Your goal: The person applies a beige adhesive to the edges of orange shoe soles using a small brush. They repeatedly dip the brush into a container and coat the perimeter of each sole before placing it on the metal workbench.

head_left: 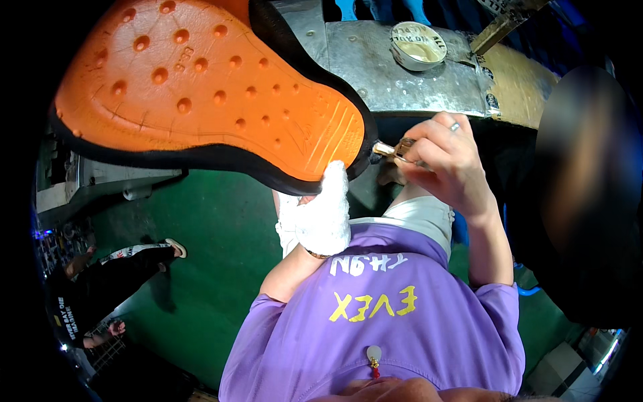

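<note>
A large black item with an orange, dimpled underside (221, 97), shaped like a shoe sole, fills the upper left. My left hand (325, 213), in a white glove, grips its narrow end from the near side. The thumb lies on the orange face; the other fingers are mostly hidden beneath. On the right, my bare right hand (442, 157) wears a ring and pinches a small tool with a pale metal neck (385, 149). Its dark tip meets, or nearly meets, the black rim at the narrow end. The tool's exact kind is unclear.
Beyond my hands runs a worn metal work surface (375, 74), bearing a white bowl (418, 47) of pale paste. A dark blurred shape (583, 187) takes up the right side. On the green floor (201, 221) at left, a person in black (110, 285) is visible.
</note>
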Motion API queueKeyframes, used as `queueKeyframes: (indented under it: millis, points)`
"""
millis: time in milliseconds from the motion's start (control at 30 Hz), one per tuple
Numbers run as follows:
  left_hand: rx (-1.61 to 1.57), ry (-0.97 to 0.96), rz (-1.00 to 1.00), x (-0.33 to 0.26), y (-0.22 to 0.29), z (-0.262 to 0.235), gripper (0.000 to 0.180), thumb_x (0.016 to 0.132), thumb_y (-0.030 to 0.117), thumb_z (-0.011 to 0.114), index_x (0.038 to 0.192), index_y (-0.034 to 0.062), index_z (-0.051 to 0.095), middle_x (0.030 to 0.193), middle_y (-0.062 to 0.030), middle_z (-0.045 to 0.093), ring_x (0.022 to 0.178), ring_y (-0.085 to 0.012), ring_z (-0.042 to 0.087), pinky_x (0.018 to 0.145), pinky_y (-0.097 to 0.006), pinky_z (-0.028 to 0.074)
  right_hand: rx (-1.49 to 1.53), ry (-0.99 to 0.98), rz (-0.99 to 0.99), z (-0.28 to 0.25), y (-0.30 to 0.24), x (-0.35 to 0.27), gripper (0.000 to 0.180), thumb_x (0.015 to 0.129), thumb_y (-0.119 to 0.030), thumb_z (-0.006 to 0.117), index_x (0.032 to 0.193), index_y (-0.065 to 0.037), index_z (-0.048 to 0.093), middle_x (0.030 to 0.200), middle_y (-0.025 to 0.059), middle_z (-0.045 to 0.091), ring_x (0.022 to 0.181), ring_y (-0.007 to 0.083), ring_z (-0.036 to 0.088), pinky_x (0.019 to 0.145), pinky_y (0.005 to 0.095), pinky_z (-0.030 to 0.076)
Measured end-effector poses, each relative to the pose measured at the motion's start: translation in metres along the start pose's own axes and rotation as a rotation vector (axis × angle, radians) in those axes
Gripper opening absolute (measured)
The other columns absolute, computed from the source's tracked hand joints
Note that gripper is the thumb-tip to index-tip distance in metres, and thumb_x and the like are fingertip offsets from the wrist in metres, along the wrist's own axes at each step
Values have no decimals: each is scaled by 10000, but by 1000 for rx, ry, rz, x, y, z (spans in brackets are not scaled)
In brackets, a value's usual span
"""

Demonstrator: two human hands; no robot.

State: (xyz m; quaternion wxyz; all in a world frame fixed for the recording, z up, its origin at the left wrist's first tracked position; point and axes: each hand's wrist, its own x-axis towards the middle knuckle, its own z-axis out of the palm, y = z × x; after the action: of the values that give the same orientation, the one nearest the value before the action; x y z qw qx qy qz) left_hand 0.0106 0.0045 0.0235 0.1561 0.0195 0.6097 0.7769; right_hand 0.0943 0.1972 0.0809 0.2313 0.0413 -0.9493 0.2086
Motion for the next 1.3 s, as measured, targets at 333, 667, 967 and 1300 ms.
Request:
queueKeyframes:
  millis: [333, 667, 967, 1300]
  points:
    - [-192, 4, -129, -1, 12, 11, 196, 958, 15, 637, 1145, -42, 648, 1063, -101, 713, 857, -168, 684, 767, -291, 553, -25, 94, 17, 11, -8, -10, 225, 684, -150, 816, 733, -155, 596, 846, -27, 610, 790, 188, 589, 800, 351, 426]
    - [-9, 96, -133, -10, 22, 19, 233, 978, 93, 656, 1198, 17, 640, 1096, -55, 701, 894, -122, 656, 765, -266, 523, -316, 272, 249, 42, -13, -11, 196, 694, -136, 809, 707, -145, 614, 812, -11, 619, 770, 204, 589, 786, 362, 435]
    - [-36, 175, -164, -11, 26, 28, 242, 931, 2, 683, 1169, -21, 644, 1093, -87, 704, 888, -149, 678, 765, -285, 543, -312, 321, 273, 55, -16, -9, 203, 660, -121, 822, 673, -127, 619, 789, 8, 617, 751, 227, 579, 722, 386, 395]
    - [41, -10, 93, 1, -22, -6, 236, 969, 21, 617, 1194, -50, 629, 1134, -125, 705, 949, -189, 687, 836, -310, 551, -53, 182, 122, 34, -8, -9, 230, 679, -107, 825, 712, -132, 599, 841, -1, 625, 793, 204, 588, 764, 363, 413]
